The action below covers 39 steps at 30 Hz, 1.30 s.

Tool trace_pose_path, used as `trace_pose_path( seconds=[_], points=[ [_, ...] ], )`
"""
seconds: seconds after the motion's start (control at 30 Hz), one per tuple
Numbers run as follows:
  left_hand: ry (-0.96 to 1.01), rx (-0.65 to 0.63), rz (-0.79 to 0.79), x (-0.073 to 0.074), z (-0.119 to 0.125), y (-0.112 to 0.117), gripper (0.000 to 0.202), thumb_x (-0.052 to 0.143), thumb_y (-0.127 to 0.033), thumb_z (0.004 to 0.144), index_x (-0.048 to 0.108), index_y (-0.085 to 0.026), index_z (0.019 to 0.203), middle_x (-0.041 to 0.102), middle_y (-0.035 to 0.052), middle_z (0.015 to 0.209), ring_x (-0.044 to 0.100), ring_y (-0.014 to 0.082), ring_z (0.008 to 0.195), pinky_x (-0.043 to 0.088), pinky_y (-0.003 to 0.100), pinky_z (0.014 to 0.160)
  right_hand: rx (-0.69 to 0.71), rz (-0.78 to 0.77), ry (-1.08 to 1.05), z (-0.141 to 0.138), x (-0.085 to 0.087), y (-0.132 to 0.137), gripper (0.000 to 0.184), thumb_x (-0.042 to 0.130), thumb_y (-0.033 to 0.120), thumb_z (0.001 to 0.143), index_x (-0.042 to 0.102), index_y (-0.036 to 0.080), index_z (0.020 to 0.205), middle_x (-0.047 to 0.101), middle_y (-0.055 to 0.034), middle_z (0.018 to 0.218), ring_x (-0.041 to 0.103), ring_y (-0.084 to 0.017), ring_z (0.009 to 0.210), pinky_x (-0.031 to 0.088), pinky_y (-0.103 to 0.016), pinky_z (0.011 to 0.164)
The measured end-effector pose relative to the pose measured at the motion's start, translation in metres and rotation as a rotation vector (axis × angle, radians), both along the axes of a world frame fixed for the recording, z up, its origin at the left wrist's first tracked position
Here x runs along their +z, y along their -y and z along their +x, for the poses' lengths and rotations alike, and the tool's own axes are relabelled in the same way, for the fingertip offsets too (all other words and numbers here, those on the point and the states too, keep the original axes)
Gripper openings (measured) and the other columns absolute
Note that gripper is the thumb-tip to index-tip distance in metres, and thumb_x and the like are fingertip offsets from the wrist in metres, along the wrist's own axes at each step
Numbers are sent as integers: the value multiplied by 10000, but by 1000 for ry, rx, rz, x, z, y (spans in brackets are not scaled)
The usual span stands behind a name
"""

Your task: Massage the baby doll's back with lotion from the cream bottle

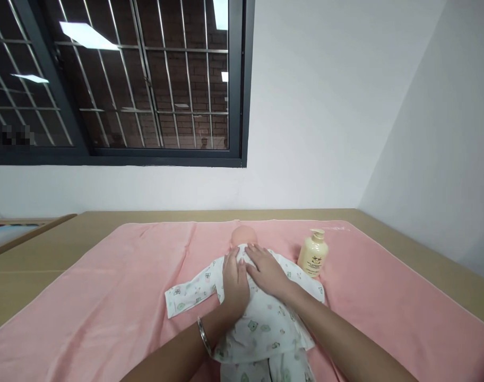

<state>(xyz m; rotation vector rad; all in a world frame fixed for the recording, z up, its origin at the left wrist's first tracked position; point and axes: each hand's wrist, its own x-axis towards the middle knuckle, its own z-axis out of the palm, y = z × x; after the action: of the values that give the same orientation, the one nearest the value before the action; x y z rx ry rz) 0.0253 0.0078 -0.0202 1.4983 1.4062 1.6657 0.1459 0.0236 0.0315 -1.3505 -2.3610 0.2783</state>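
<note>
A baby doll lies on a pink sheet with its bald head toward the wall; no facial features show. It wears a white printed top with long sleeves spread to both sides, and matching trousers. Flat on the upper part of the top rests my left hand, a silver bangle on its wrist. My right hand lies beside it on the cloth, fingers stretched toward the doll's neck. The two thumbs are close together. Neither hand grips anything.
A pale yellow pump bottle stands right of the doll, near its sleeve. The pink sheet covers most of a wooden table. Behind it are a white wall and a barred window.
</note>
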Motion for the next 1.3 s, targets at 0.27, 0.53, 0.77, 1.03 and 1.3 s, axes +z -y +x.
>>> trace_pose_path(
  seconds=[0.27,0.53,0.77,1.03,1.3],
  points=[
    [-142,102,49,-14,-1,-8,470,267,-386,995,468,-156,1353,516,139,1420,393,234,1379,191,478,1208,266,116,86,7,-2,11,513,438,234,943,452,280,1453,431,-5,1512,240,-247,1466,142,-506,1209],
    [-276,48,104,-13,-1,-8,466,261,-309,995,448,-165,1397,508,117,1450,378,216,1405,175,480,1219,37,39,105,8,-5,-16,577,426,365,969,390,103,1482,331,-141,1548,293,-289,1444,273,-491,1174],
    [-271,60,51,-15,-4,-10,461,262,-327,1002,514,-154,1347,564,117,1398,441,218,1361,220,482,1208,190,177,180,4,-3,4,520,398,211,943,442,171,1460,408,-83,1521,273,-279,1453,241,-526,1183],
    [-283,38,57,-16,-1,-13,470,257,-338,1004,503,-152,1359,564,130,1396,424,225,1376,199,489,1213,-44,158,54,18,-14,-4,483,371,331,968,556,151,1376,520,-103,1434,420,-271,1378,366,-466,1126],
    [-259,5,-8,-3,-9,-16,431,280,-314,987,585,-207,1273,609,91,1344,507,225,1291,193,509,1201,3,67,217,-6,16,-13,522,413,271,934,472,121,1431,457,-164,1479,401,-292,1379,300,-465,1135]
  ],
)
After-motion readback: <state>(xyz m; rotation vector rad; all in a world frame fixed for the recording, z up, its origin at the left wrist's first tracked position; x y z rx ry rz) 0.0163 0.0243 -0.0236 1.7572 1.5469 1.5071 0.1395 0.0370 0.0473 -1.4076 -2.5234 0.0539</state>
